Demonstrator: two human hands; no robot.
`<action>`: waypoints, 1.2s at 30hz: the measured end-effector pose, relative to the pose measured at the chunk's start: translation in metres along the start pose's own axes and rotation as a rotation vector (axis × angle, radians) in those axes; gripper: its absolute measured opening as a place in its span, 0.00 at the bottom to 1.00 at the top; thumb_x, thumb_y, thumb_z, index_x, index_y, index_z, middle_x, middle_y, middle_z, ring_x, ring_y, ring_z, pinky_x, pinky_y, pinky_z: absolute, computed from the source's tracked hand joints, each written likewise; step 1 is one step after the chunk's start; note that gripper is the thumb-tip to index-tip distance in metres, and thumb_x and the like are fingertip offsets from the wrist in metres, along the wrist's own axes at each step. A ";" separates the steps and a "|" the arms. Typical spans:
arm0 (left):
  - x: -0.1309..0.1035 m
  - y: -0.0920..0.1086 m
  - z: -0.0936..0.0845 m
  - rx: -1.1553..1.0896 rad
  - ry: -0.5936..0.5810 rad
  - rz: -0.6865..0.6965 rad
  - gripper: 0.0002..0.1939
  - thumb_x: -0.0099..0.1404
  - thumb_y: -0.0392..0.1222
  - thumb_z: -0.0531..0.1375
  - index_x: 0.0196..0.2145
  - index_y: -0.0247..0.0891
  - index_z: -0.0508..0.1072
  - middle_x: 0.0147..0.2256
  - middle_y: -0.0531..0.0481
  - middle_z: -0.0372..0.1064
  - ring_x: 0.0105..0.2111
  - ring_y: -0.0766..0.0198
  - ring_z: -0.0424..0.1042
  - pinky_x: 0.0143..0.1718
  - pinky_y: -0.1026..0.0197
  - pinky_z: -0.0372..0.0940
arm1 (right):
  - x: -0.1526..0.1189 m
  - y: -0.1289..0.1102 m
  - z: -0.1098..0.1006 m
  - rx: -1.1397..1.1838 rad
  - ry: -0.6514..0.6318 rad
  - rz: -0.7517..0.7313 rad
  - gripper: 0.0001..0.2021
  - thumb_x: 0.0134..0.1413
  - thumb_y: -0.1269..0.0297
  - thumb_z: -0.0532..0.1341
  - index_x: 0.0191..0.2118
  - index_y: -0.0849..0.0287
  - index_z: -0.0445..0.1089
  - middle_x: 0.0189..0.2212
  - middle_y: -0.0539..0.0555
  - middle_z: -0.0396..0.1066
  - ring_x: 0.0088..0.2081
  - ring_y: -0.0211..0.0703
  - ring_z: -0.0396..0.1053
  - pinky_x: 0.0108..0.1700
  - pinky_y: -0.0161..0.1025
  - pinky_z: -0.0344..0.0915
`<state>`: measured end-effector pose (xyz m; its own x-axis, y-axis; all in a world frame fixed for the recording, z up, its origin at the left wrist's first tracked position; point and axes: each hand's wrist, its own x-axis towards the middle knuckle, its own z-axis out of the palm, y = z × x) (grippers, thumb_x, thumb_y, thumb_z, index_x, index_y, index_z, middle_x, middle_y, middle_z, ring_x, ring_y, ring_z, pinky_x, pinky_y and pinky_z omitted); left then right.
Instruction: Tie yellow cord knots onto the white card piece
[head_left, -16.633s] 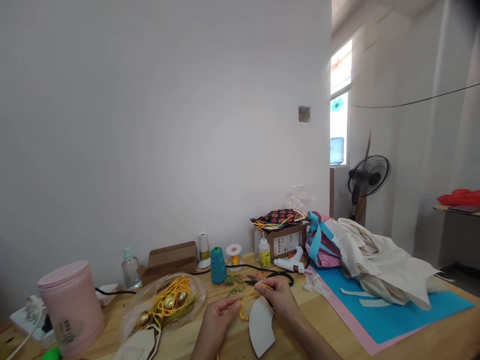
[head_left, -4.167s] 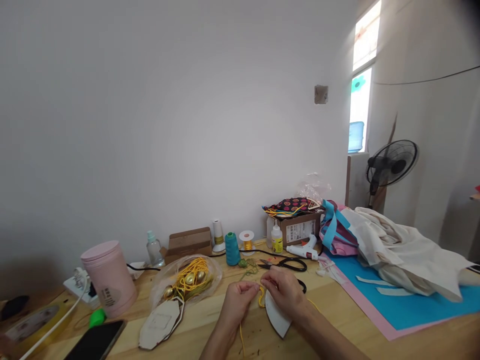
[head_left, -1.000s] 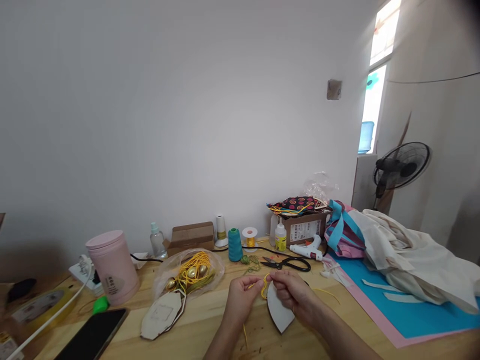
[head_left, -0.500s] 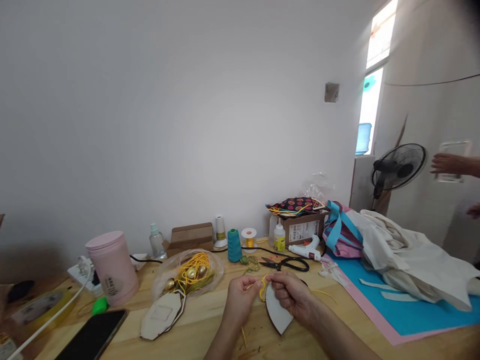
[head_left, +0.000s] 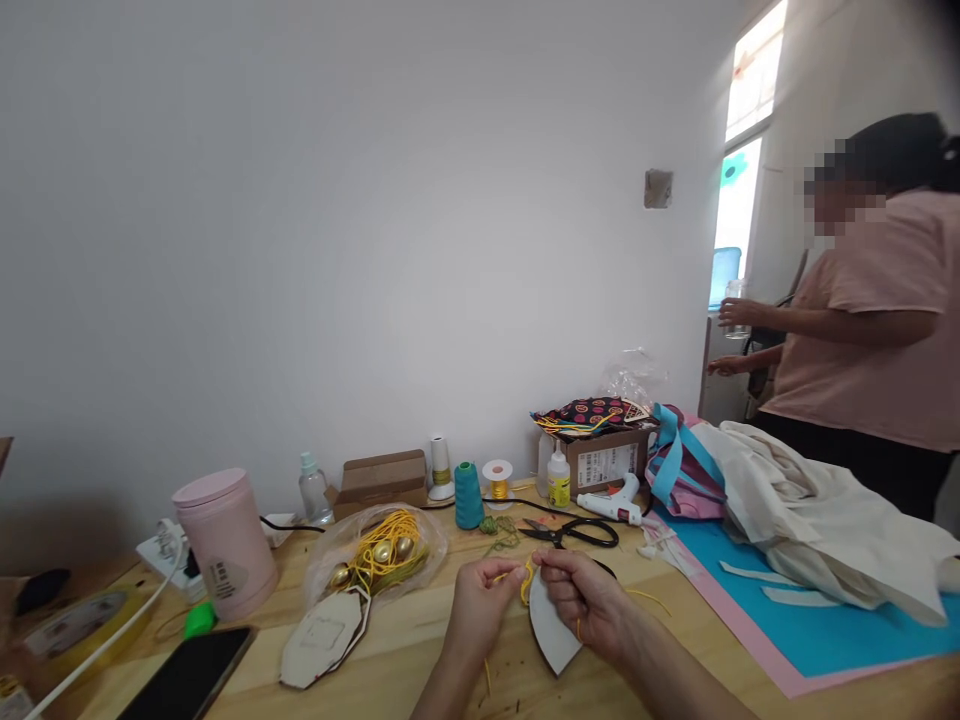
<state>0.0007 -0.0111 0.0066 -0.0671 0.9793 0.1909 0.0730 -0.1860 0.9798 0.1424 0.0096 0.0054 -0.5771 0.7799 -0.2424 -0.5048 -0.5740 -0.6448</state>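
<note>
My left hand pinches a yellow cord between thumb and fingertips. Close beside it, my right hand pinches the same cord, which loops between the two hands. A pale leaf-shaped piece with a dark edge lies under and beside my right hand; whether those fingers also grip it I cannot tell. One cord end runs out to the right on the wooden table, another hangs below my left hand. Black-handled scissors lie just beyond my hands, near some tangled green thread.
Behind stand a teal thread cone, a glue bottle and a white glue gun. A plastic bag of yellow cords, a pink canister and a phone lie left. Cream cloth covers the right; another person stands beyond.
The other person has moved left into view, carrying a clear container in front of the window. My hands keep nearly the same pinch on the cord.
</note>
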 end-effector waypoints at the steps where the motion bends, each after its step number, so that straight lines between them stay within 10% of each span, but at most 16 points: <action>1: 0.000 -0.001 0.000 0.001 0.011 -0.006 0.09 0.41 0.41 0.62 0.21 0.32 0.75 0.21 0.48 0.72 0.22 0.63 0.67 0.25 0.65 0.61 | -0.001 -0.002 0.000 0.017 -0.024 0.021 0.02 0.43 0.71 0.53 0.24 0.63 0.58 0.11 0.39 0.43 0.10 0.22 0.38 0.10 0.23 0.31; 9: 0.002 -0.005 -0.001 -0.022 0.028 -0.021 0.08 0.41 0.41 0.61 0.18 0.32 0.71 0.15 0.54 0.66 0.17 0.68 0.62 0.18 0.69 0.55 | -0.005 -0.003 0.003 -0.325 -0.075 -0.114 0.14 0.43 0.68 0.50 0.39 0.61 0.61 0.08 0.41 0.55 0.08 0.24 0.38 0.10 0.25 0.32; 22: 0.002 -0.002 -0.003 -0.122 -0.078 -0.070 0.05 0.42 0.38 0.61 0.19 0.32 0.73 0.17 0.52 0.70 0.20 0.66 0.66 0.24 0.67 0.58 | 0.004 0.018 0.005 -1.453 0.306 -0.741 0.12 0.44 0.65 0.52 0.35 0.58 0.67 0.10 0.43 0.54 0.14 0.31 0.50 0.17 0.28 0.44; 36: 0.006 -0.007 -0.006 -0.148 0.005 -0.041 0.04 0.41 0.35 0.61 0.18 0.33 0.70 0.19 0.52 0.70 0.23 0.64 0.68 0.27 0.66 0.61 | -0.003 0.011 0.011 -1.641 0.377 -0.847 0.07 0.42 0.68 0.54 0.28 0.55 0.68 0.25 0.48 0.67 0.28 0.37 0.60 0.29 0.31 0.52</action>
<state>-0.0058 -0.0049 0.0014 -0.0721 0.9860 0.1506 -0.0777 -0.1561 0.9847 0.1318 -0.0022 0.0070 -0.2704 0.8286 0.4902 0.6212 0.5392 -0.5686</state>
